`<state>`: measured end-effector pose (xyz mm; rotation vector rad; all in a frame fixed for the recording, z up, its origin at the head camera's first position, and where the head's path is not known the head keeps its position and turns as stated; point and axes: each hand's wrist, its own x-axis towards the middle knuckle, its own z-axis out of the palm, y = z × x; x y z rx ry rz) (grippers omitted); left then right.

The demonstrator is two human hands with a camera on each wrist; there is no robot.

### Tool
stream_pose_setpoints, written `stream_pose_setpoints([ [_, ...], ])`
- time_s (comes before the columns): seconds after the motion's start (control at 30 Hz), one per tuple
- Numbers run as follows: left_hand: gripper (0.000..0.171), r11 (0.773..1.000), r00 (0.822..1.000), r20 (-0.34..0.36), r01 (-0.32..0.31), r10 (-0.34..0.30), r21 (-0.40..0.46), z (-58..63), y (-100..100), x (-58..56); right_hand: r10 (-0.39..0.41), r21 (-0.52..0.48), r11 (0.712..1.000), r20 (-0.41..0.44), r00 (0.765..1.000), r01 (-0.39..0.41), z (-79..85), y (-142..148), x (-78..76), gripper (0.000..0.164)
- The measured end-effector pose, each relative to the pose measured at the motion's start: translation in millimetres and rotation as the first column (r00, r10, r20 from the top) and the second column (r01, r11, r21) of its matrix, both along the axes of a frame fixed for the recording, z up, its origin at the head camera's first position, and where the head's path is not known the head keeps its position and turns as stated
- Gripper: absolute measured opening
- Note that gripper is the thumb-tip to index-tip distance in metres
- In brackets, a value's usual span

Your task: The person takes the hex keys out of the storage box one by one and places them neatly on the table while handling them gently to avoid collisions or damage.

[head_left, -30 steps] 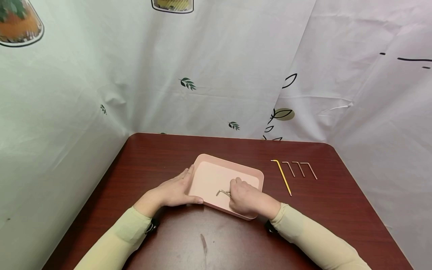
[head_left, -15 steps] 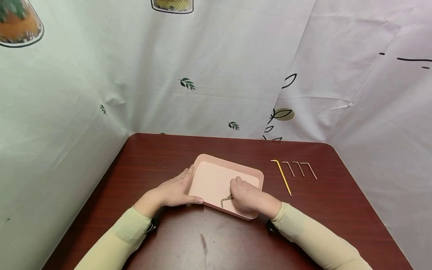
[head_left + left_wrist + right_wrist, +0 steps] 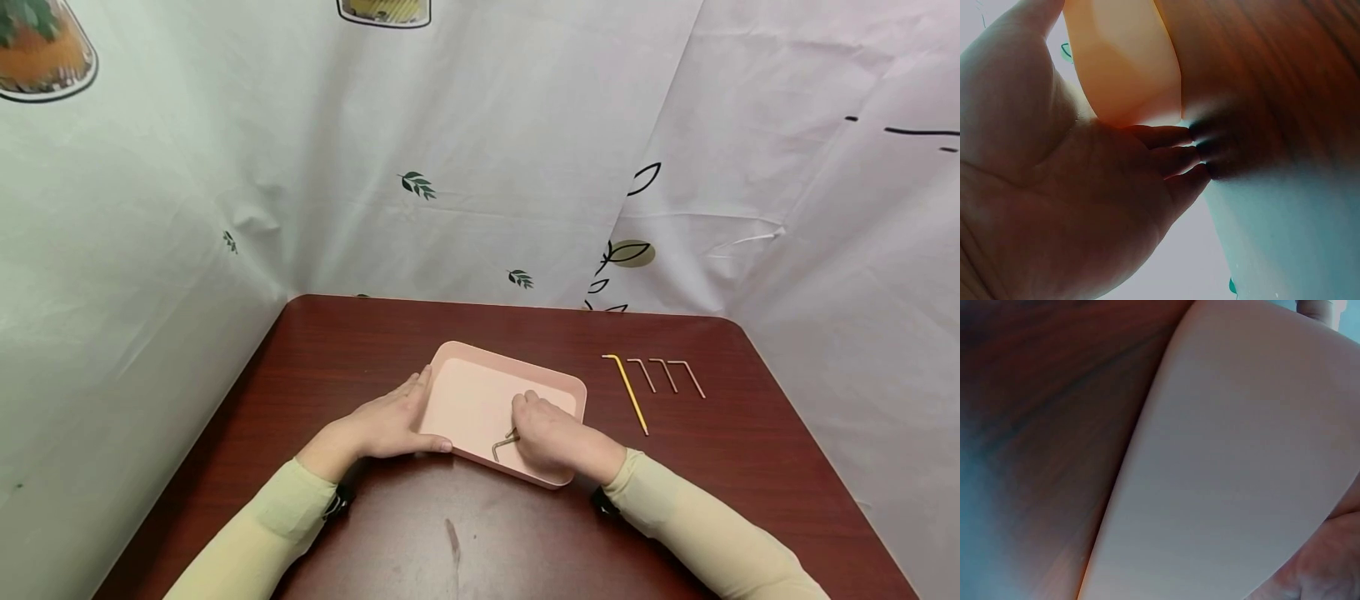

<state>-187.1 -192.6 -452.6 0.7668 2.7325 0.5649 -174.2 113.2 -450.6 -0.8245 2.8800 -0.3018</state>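
A shallow pink tray (image 3: 468,392) sits at an angle on the table. My left hand (image 3: 384,422) rests against its left end, thumb along the front edge; in the left wrist view the straight fingers (image 3: 1175,159) lie beside the tray wall (image 3: 1129,62). Inside the tray, my right hand (image 3: 551,435) has curled fingers and pinches a metal hex key (image 3: 504,444). A bit of a second metal piece (image 3: 512,432) shows by the fingers. How many keys lie under that hand is hidden; in the right wrist view the tray's wall (image 3: 1222,450) covers most of it.
Right of the tray, a yellow hex key (image 3: 630,394) and three smaller hex keys (image 3: 642,377) lie in a row on the dark red table (image 3: 360,342). White printed cloth (image 3: 480,167) encloses the table's back and sides.
The hex key's bent end beside my right fingers has swung toward the tray's front edge. My right hand has barely shifted; the left hand and tray stay in place.
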Motion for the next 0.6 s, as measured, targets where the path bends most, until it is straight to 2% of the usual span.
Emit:
stream_pose_setpoints([
  [0.1,0.136,1.0,1.0,0.0,0.0,0.0,-0.001,-0.6,0.0,-0.6,-0.01,0.009,1.0,0.013,1.0,0.01,4.4,-1.5,1.2,0.014],
  [0.3,0.135,1.0,1.0,0.001,-0.003,0.003,0.002,-0.9,-0.3,-1.0,-0.006,0.03,1.0,-0.002,1.0,0.006,1.1,-1.4,-0.2,0.017],
  [0.6,0.137,1.0,1.0,0.002,0.0,0.0,0.0,-0.2,-0.6,-0.8,0.004,0.001,1.0,-0.006,1.0,-0.004,-1.6,-0.1,-1.7,0.02],
])
